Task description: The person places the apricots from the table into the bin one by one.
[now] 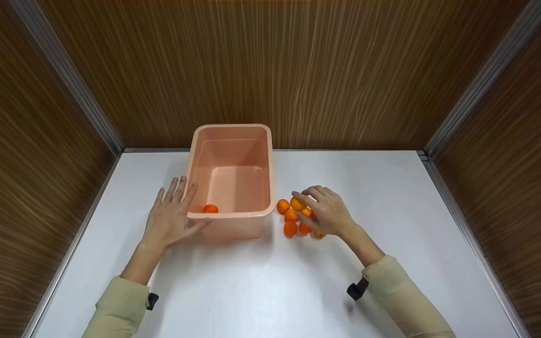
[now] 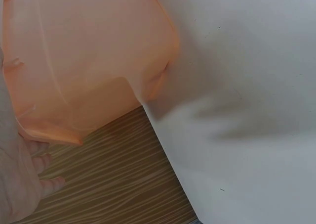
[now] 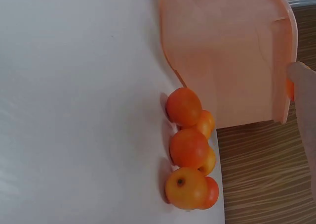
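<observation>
A pink plastic tub stands on the white table, with one orange in its near left corner. My left hand lies with straight fingers against the tub's near left corner; the left wrist view shows the tub wall beside my palm. Right of the tub lies a cluster of several small oranges. My right hand sits over the cluster, its fingers curled round the top orange. In the right wrist view the oranges lie beside the tub, a fingertip at the frame's edge.
Brown wood-grain walls with metal corner strips close in the table at the back and both sides. Bare white tabletop stretches right of the oranges and in front of the tub.
</observation>
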